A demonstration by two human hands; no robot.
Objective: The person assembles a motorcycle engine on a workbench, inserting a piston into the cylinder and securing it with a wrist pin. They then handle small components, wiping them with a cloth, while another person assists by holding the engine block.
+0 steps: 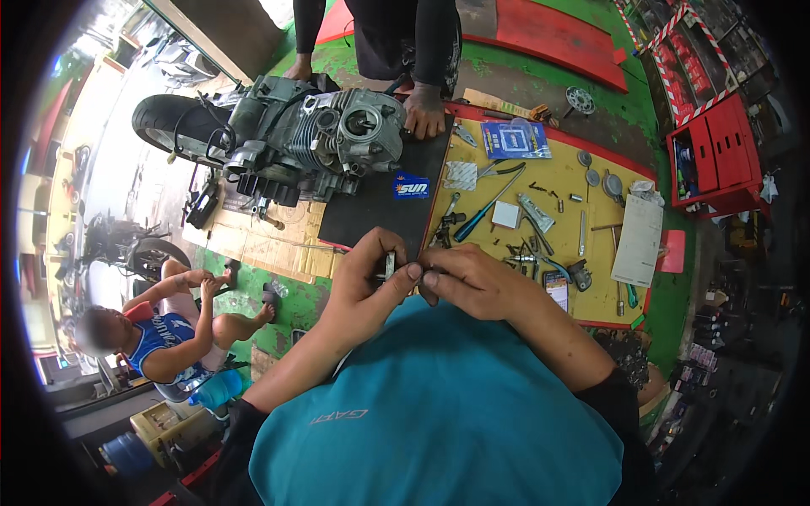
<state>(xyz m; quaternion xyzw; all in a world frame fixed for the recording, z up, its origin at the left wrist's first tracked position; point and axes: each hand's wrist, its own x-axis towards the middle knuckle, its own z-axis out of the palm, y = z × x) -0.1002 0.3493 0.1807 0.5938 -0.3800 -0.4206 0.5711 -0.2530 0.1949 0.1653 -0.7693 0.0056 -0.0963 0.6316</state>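
Close in front of my chest, my left hand point(369, 282) is closed, with a small flat metal piece point(390, 265) showing between its fingers. My right hand point(477, 281) meets it, thumb and fingers pinched together against the left fingertips. Whatever lies inside that right-hand pinch is hidden. Beyond my hands, a motorcycle engine point(321, 135) rests at the edge of a black mat point(371, 215). Another person's hand point(424, 111) touches the engine's right end, and that person's other hand point(300, 67) is behind it.
On the yellow workbench point(603, 253) right of my hands lie a blue screwdriver point(489, 207), pliers point(502, 169), a tube point(536, 213), a phone point(556, 289) and a paper sheet point(639, 240). A seated person point(181, 337) is at left. A red cabinet point(717, 156) stands far right.
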